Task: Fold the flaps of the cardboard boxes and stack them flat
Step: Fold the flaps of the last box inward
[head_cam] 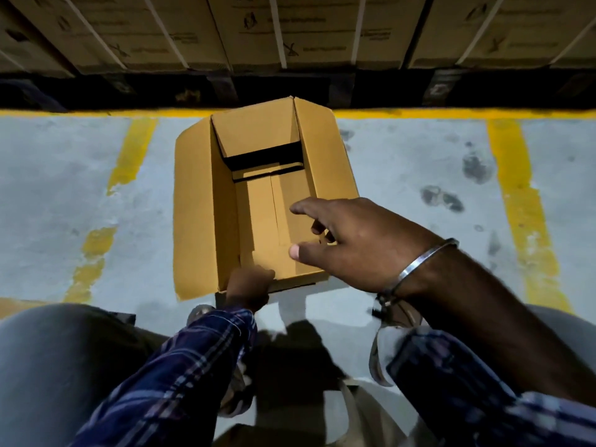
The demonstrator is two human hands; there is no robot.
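Observation:
An open brown cardboard box stands on the grey floor in front of me, its top open toward the camera. Its left flap and right flap spread outward, and the far flap tilts into the box. My left hand grips the near edge of the box at its lower left corner. Over the box's right side hovers my right hand, fingers spread and loosely bent, holding nothing. A metal bangle sits on that wrist.
Stacked strapped cartons on dark pallets line the far side. Yellow painted lines cross the concrete floor. My knees fill the bottom corners, and a light bag lies between them.

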